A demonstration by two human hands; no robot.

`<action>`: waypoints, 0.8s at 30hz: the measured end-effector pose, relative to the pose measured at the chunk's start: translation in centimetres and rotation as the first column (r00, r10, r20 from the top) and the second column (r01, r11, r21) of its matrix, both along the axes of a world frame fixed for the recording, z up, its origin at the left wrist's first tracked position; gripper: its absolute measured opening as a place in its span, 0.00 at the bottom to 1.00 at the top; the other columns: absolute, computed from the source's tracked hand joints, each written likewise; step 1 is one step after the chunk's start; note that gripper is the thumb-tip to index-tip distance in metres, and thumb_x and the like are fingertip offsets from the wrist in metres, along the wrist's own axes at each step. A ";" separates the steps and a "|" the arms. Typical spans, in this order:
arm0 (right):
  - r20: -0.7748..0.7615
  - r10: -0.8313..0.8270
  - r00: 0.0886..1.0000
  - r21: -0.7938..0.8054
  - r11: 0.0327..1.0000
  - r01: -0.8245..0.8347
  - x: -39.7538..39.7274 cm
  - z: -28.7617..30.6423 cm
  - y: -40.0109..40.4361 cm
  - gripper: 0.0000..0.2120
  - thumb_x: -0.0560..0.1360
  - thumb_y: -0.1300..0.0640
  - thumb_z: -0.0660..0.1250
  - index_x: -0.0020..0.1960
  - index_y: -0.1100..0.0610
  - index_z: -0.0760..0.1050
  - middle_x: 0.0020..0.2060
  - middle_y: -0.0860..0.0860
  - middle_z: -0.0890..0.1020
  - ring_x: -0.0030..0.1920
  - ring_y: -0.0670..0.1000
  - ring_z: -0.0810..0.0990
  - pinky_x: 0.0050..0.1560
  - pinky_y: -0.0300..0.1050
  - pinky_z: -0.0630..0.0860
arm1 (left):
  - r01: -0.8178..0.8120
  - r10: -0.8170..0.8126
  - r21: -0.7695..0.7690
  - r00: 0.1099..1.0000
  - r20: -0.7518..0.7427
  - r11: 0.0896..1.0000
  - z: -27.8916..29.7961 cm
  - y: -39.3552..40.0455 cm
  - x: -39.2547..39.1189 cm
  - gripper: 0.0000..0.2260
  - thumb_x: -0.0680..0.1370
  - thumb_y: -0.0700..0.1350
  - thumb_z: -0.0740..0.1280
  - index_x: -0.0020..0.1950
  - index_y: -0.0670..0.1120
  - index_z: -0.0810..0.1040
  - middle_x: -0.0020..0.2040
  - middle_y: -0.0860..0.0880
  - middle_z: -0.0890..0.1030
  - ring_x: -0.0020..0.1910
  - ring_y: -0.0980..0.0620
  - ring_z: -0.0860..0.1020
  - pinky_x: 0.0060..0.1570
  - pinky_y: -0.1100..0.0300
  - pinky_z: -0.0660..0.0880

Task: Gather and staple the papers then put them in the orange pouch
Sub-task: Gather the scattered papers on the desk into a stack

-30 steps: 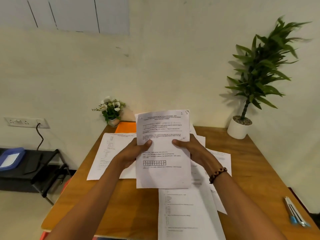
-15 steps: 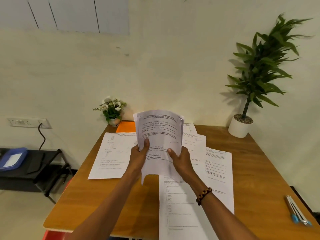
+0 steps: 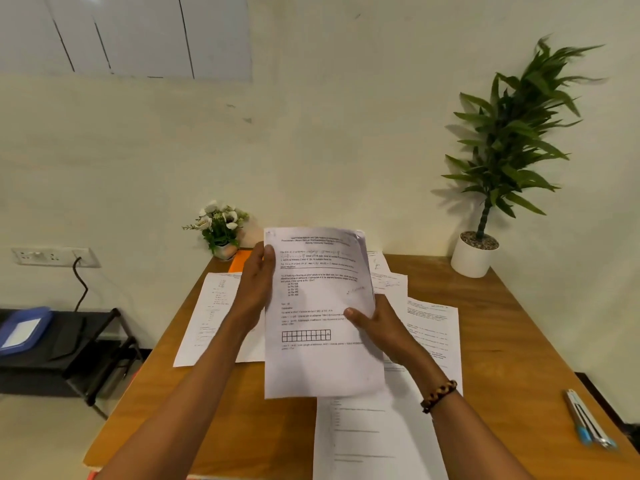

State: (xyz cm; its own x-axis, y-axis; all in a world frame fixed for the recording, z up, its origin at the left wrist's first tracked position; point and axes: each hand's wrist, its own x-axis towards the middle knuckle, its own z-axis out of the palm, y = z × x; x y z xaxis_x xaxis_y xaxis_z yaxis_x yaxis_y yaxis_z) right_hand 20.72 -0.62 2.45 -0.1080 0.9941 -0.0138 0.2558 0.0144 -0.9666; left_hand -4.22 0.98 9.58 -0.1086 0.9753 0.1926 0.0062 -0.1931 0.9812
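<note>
Head view: the wooden table carries loose sheets, with the orange pouch at its far edge. Above them, a held stack of papers stands upright, long axis running away from the person, heading farthest. The left hand grips its upper left edge, thumb in front; the right hand pinches the right edge mid-height.

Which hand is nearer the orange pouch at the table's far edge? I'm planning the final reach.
Left. The left hand grips the paper stack's edge just before the orange pouch; the right hand grips across the stack, farther off.
</note>
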 end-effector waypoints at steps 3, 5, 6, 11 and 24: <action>-0.074 0.036 0.997 -0.063 0.997 -0.041 1.3 -0.4 -1.5 0.31 0.74 0.45 0.76 0.72 0.53 0.69 0.63 0.48 0.82 0.62 0.51 0.82 0.64 0.57 0.79 | -0.011 0.011 0.001 1.000 -0.002 1.000 -0.2 -0.3 1.2 0.13 0.86 0.52 0.55 0.65 0.53 0.76 0.55 0.55 0.84 0.52 0.56 0.84 0.43 0.64 0.80; -0.098 0.055 0.994 -0.091 0.994 -0.064 2.3 -0.5 -2.5 0.33 0.73 0.45 0.76 0.73 0.52 0.68 0.64 0.48 0.82 0.62 0.50 0.82 0.64 0.57 0.79 | -0.005 0.005 -0.004 1.000 0.021 1.000 -1.1 -0.9 2.1 0.14 0.86 0.50 0.55 0.65 0.50 0.76 0.53 0.53 0.85 0.49 0.56 0.85 0.41 0.65 0.80; -0.105 0.070 0.992 -0.114 0.990 -0.082 2.8 -0.6 -3.0 0.34 0.73 0.45 0.77 0.74 0.51 0.68 0.64 0.47 0.82 0.63 0.50 0.82 0.64 0.56 0.79 | 0.003 -0.003 -0.009 0.999 0.034 1.000 -1.8 -1.1 2.6 0.14 0.86 0.50 0.55 0.65 0.49 0.76 0.54 0.52 0.85 0.49 0.56 0.85 0.41 0.64 0.80; -0.119 0.101 0.988 -0.131 0.984 -0.117 4.6 0.4 -4.8 0.28 0.73 0.50 0.78 0.70 0.48 0.73 0.62 0.47 0.83 0.62 0.51 0.83 0.62 0.55 0.80 | 0.022 -0.024 -0.107 1.000 -0.018 0.994 -4.5 -1.2 4.5 0.15 0.86 0.52 0.55 0.66 0.52 0.77 0.56 0.57 0.83 0.56 0.54 0.82 0.44 0.67 0.77; -0.141 -0.336 0.931 -0.078 0.942 0.328 6.4 -0.1 -3.9 0.17 0.79 0.63 0.70 0.66 0.54 0.74 0.59 0.47 0.83 0.61 0.51 0.82 0.57 0.46 0.80 | 0.163 -0.172 -0.210 0.985 -0.027 0.964 -7.7 -2.5 10.1 0.18 0.85 0.51 0.55 0.75 0.52 0.68 0.64 0.58 0.75 0.50 0.65 0.78 0.39 0.71 0.77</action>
